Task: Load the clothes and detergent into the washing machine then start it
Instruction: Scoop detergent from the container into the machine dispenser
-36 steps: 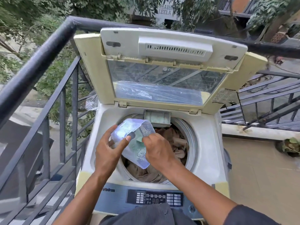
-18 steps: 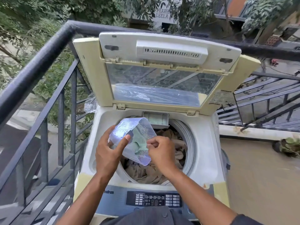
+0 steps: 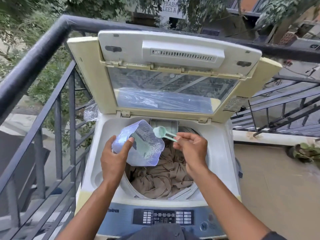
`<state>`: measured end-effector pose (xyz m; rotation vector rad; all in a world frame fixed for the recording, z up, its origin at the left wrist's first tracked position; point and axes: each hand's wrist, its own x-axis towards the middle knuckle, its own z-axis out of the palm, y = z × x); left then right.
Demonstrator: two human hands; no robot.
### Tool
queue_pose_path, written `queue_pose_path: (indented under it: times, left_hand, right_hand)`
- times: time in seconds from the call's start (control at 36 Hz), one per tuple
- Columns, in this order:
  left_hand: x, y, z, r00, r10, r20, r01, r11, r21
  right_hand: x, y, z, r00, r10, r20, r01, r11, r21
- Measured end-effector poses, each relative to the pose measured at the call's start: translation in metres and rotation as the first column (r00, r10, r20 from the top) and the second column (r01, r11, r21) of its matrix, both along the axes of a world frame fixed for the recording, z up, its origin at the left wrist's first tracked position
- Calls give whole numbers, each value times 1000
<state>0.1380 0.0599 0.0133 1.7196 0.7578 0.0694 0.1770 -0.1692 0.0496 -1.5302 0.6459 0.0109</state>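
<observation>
Scoop (image 3: 160, 132) now lifted out of clear detergent tub (image 3: 138, 142) by R hand (image 3: 192, 148).

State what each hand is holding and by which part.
The left hand grips the clear detergent container by its side wall. The right hand pinches the green scoop by its handle end.

Pale green scoop (image 3: 160, 132), translucent bluish tub (image 3: 138, 144), tan clothes (image 3: 161, 177), black railing (image 3: 34, 56).
</observation>
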Motion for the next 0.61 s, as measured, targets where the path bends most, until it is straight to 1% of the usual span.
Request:
queue_pose_path:
  times: [0.11,0.36,0.47,0.61]
  left_hand:
    - [1,2,0,1000,-5,-10,5,1000,14]
    - [-7,7,1,999,25,-38,-24,999,24]
    - [-9,8,1,999,32,-42,-31,999,15]
    - [-12,8,3,999,30,-42,-29,999,16]
  right_hand:
    - [18,-5,-5,1000,-20,-13,19,999,-42]
    - [44,10,-23,998,64,-6,-63,959,-275]
    - [49,18,-25,988,151,28,-126,905,-406]
    - [51,23,-24,970,242,37,-186,829,-527]
